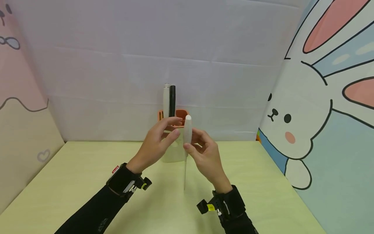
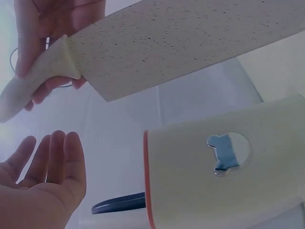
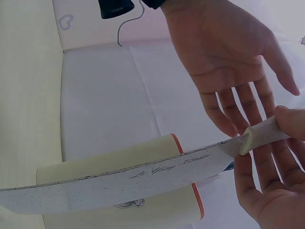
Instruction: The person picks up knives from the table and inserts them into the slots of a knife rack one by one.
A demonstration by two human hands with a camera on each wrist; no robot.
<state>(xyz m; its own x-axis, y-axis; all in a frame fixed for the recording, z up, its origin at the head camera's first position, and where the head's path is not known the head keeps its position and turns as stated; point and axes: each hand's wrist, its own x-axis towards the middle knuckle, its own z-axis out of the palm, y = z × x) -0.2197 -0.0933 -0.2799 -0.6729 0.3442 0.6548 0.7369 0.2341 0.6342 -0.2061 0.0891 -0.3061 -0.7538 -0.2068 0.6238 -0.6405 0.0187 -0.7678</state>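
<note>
My right hand (image 1: 205, 154) pinches the white handle of a kitchen knife (image 1: 188, 133) between thumb and fingers. Its broad speckled blade (image 2: 186, 47) points down, seen nearly edge-on from the head. My left hand (image 1: 155, 141) holds nothing; its fingers are extended and spread beside the handle, apart from it in the left wrist view. Just behind the knife stands a cream knife block (image 1: 172, 154) with an orange top rim. A white handle (image 1: 166, 100) and a black handle (image 1: 172, 100) stick up from it. In the right wrist view the blade crosses in front of the block.
The block stands on a pale yellow table (image 1: 245, 195), near its back edge. A white sheet (image 1: 146, 74) hangs behind the table. Printed panels flank it, the right one (image 1: 306, 130) showing a cartoon rabbit.
</note>
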